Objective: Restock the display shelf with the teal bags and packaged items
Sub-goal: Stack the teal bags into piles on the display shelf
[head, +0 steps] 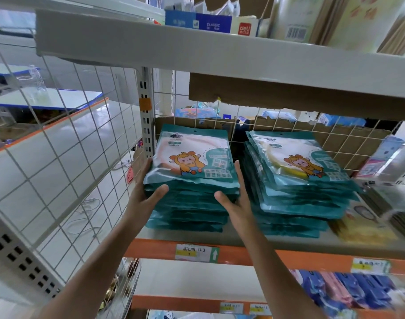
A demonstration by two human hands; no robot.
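- Wire grid (58, 157) closes the left end, near my left hand (148, 192), fingers straight and together against the left stack (192, 178) of teal bags.
- My right hand (236, 199) mirrors it, fingers straight in the narrow gap between stacks.
- Beyond it the right stack (296, 180) makes two, both near the front edge of the shelf (155, 249); open room overhead.
- Blurred yellow packs (367, 229) lie just beside.

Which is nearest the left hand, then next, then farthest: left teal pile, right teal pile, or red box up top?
1. Left teal pile: the left hand presses its side.
2. Right teal pile: just to the right.
3. Red box: upper shelf.
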